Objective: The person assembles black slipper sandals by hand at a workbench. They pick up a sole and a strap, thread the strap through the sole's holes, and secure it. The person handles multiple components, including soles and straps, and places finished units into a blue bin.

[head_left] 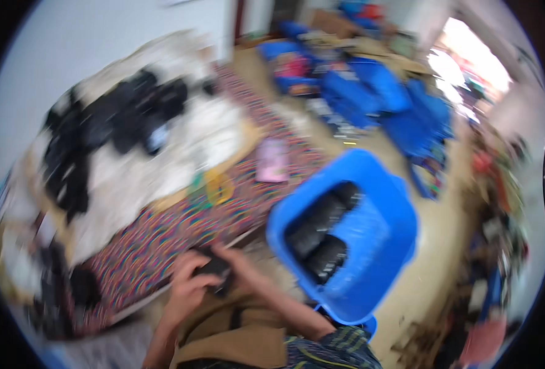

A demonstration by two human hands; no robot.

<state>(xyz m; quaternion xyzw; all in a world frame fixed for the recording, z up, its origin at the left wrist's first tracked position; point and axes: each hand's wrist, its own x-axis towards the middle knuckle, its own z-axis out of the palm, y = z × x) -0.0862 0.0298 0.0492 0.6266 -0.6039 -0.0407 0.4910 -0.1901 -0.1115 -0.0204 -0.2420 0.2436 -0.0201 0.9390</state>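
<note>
- The edge of the striped mat [162, 243] runs near the hands; pale floor [435, 246] stretches right of the blue tub [371, 243].
- Left hand [189, 280] curls, right hand [238, 261] slants inward; their grip is closed around one black item [219, 270] above the lap.
- One tub; its black bundles [315, 224] blur past counting.

The held item [218, 267] is black, the tub [374, 230] blue, the sheet [122, 200] white, the mat [162, 243] patterned in multicolour.

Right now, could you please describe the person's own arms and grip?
The left grip and right grip wear no gloves. The left forearm and right forearm are bare; dark cloth with yellowish-green streaks, apparently a sleeve, covers the right arm near the elbow. Blur hides finer markings.
</note>
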